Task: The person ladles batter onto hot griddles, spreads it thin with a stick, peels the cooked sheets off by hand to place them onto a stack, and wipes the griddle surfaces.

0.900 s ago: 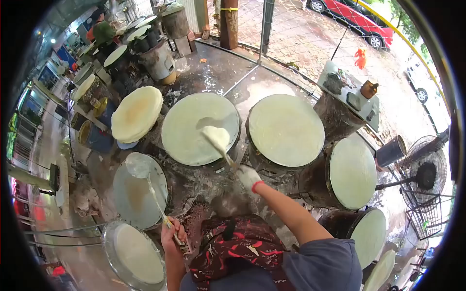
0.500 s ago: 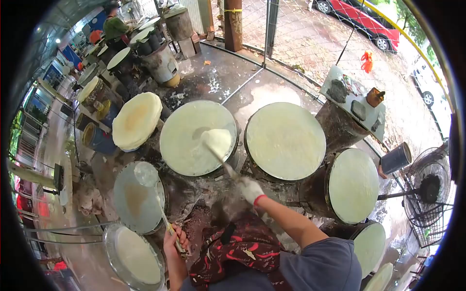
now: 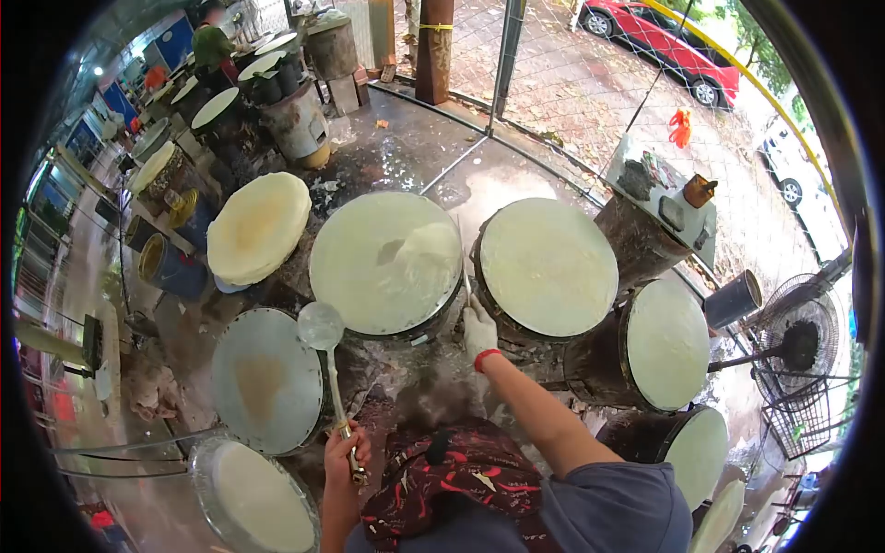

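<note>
My left hand (image 3: pixel 347 449) is closed around the handle of a ladle (image 3: pixel 321 326), whose round bowl hangs beside the bare griddle (image 3: pixel 309 419). My gloved right hand (image 3: pixel 478 330), a red band at its wrist, grips the handle of a flat spreading paddle (image 3: pixel 464 269). The paddle is seen nearly edge-on, in the gap between two round griddles. On the left one lies a pale batter sheet (image 3: pixel 369 290) with a small darker patch and thicker whitish streaks. The right one carries a smooth pale sheet (image 3: pixel 548 267).
A stack of pale pancakes (image 3: pixel 258 230) stands at left, a batter basin (image 3: pixel 258 493) at lower left. More coated griddles (image 3: pixel 668 346) curve down the right, near a fan (image 3: pixel 804 341). A co-worker (image 3: pixel 214 51) stands at the far left. A wire fence lies ahead.
My right hand has moved right and forward, and the paddle has left the left griddle and turned edge-on. The ladle has shifted right, away from over the bare griddle.
</note>
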`<state>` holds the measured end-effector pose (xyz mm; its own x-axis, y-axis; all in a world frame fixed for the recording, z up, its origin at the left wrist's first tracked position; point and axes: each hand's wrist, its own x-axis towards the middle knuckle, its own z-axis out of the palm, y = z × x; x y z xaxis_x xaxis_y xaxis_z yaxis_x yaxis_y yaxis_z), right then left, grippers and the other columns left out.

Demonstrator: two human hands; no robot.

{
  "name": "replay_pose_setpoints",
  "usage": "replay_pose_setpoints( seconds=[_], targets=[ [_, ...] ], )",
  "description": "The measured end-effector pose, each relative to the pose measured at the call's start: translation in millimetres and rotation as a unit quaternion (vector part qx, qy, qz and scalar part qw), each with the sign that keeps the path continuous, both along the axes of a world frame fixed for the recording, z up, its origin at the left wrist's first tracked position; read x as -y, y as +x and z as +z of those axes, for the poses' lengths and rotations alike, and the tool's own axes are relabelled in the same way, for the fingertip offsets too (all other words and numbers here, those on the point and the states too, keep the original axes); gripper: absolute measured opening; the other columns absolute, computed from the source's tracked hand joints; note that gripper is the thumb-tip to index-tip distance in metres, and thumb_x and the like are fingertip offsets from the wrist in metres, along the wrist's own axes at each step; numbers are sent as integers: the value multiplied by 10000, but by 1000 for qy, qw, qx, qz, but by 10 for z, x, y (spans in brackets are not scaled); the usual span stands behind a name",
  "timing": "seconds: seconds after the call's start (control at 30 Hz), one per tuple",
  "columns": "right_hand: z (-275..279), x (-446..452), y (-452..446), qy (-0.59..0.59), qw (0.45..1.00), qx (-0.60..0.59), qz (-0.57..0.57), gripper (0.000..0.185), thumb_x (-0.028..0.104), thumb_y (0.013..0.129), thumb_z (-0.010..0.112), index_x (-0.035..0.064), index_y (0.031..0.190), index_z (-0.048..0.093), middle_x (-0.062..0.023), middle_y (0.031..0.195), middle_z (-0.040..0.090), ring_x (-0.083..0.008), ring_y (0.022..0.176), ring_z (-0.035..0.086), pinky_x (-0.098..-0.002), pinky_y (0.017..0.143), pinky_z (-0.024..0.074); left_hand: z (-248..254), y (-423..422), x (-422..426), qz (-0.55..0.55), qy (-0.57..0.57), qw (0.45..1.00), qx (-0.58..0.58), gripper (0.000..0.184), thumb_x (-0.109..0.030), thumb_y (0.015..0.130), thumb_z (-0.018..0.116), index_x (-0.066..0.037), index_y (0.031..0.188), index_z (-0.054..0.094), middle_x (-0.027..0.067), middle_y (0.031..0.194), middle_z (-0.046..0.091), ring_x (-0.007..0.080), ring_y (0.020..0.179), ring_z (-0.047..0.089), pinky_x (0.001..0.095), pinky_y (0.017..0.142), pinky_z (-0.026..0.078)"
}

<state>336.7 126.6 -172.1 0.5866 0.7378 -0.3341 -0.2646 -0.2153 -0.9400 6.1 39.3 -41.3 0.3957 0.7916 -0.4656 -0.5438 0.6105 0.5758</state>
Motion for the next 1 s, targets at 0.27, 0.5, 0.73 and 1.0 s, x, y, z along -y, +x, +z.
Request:
replay_pose_setpoints(
  seconds=[0.27,0.5,0.73,1.0],
  targets=[
    [-170,-364,314,-26,994,82,70,369,212,854,511,85,1196,568,-185,1021,637,-219,954,609,-297,849,439,540,140,-100,27,5,982,185,179,-115,917,448,-35,1075,467,37,660,393,80,372,320,222,332,299],
    [181,-872,557,-64,948,175,259,368,258,855,505,107,1181,585,-178,873,657,-220,779,616,-310,737,470,216,390,-234,44,-91,984,144,180,-141,923,432,-32,1050,498,31,673,396,76,425,329,212,349,308],
    [123,-678,601,-50,946,112,299,365,215,889,505,6,1183,561,-118,1011,647,-147,927,567,-254,854,429,-4,610,-62,45,-178,975,123,129,-92,899,433,-32,984,510,30,662,401,85,424,345,216,351,318],
    [96,-905,722,-66,940,124,310,336,231,862,556,67,1151,608,-31,741,613,-80,614,481,-257,561,441,186,899,-599,-36,-82,978,-187,76,-66,853,474,-55,916,434,29,586,404,105,383,371,251,316,298]
  ],
)
